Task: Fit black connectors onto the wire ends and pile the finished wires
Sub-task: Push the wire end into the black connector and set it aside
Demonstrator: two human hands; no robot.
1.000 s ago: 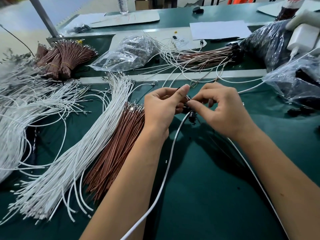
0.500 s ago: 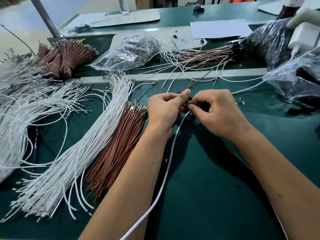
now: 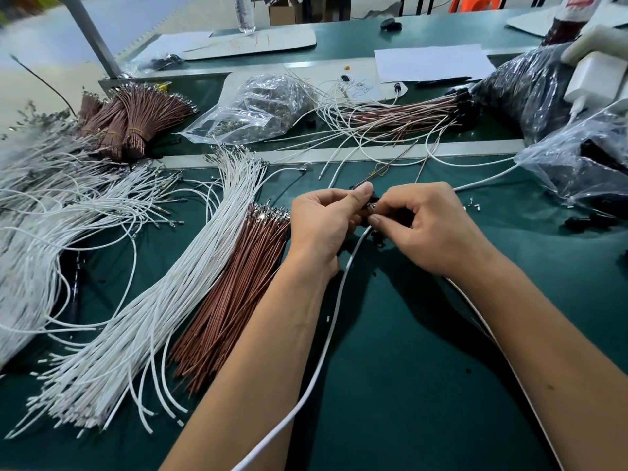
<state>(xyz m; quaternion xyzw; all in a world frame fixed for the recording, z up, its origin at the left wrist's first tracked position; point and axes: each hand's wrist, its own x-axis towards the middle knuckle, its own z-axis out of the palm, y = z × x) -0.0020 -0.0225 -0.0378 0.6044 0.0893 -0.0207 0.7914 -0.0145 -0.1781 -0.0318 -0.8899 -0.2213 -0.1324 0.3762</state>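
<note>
Two bare hands meet in the middle of the dark green table (image 3: 424, 385). The left hand (image 3: 323, 222) has its fingers curled, and its thumb and finger pinch a small black plastic connector (image 3: 373, 199). The right hand (image 3: 431, 226) is curled too, and it pinches a shiny metal wire end (image 3: 371, 209) right against the connector. How far the end is pushed in is too small to see.

A thick white cable (image 3: 326, 348) runs down from between the hands toward the near edge.

Just left of the left hand lies a flat bunch of thin brown wires (image 3: 234, 297), with a long bunch of thin white wires (image 3: 163, 300) beside it. Farther back is a loose pile of brown and white wires with black ends (image 3: 401, 115), next to a clear plastic bag (image 3: 258, 107).
</note>
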